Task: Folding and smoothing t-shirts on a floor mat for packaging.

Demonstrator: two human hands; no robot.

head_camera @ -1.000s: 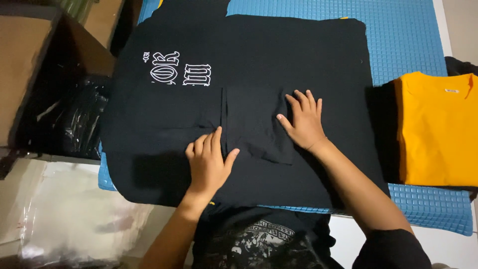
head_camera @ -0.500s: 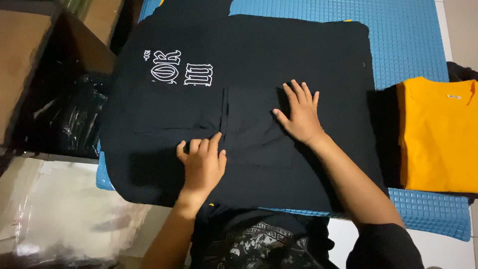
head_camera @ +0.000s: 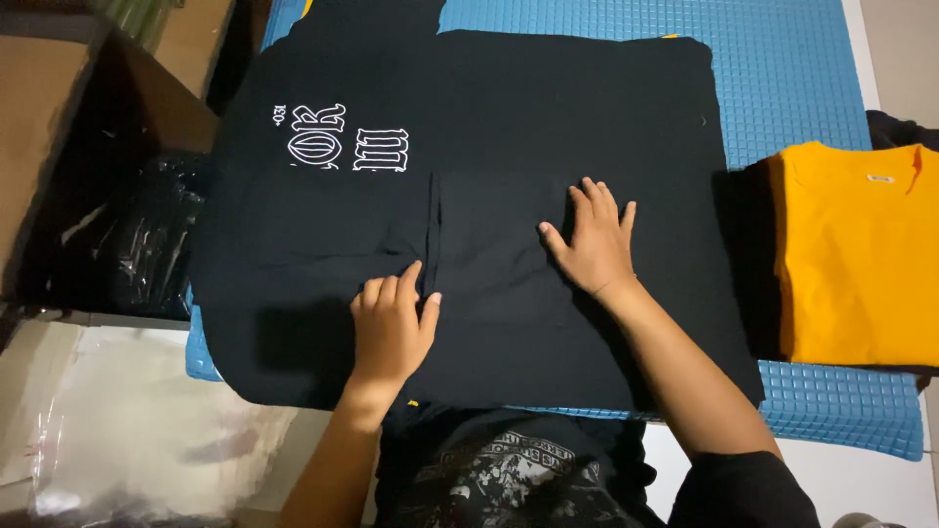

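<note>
1. A blue studded mat [head_camera: 782,68] covers the work surface, with pale floor showing past its near and right edges.
2. A black T-shirt [head_camera: 548,108] lies spread flat over most of the mat, taken here as the landmark; white outlined lettering [head_camera: 342,142] sits on its left part.
3. A folded black sleeve panel [head_camera: 489,244] rests on the shirt's middle, its straight edge running just right of the lettering.
4. The left hand [head_camera: 389,328] lies palm down on the shirt's near-middle, fingers together and flat, fingertips touching the panel's left edge; it grips nothing.
5. The right hand [head_camera: 595,242] presses flat on the shirt at the panel's right side, fingers slightly spread, thumb out; it clamps nothing.
6. Right of the shirt, touching its edge, lies a folded orange T-shirt [head_camera: 861,254] on the mat.
7. Left of the shirt stands an open cardboard box [head_camera: 59,117] holding black plastic wrapping [head_camera: 147,235].
8. Near-left of the shirt, off the mat, lie clear plastic bags [head_camera: 127,411].
</note>
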